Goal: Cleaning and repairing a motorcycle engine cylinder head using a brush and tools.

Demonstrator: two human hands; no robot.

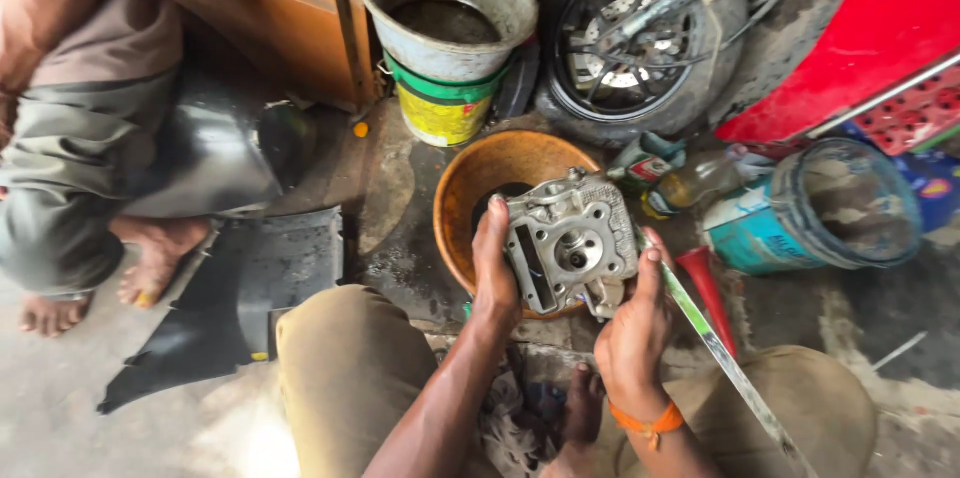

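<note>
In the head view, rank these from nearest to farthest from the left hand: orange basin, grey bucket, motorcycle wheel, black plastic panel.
From the left hand:
1. Orange basin, directly behind the hand.
2. Black plastic panel, on the floor to the left.
3. Grey bucket, up top, stacked on a green-and-yellow one.
4. Motorcycle wheel, upper right; close to the bucket's rank.

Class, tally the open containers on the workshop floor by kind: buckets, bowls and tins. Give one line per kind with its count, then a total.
Buckets: 2, a grey bucket stacked in a green and yellow bucket
Bowls: 1, the orange bowl behind the metal engine part
Tins: 1, the blue paint tin lying on its side
Total: 4
</note>
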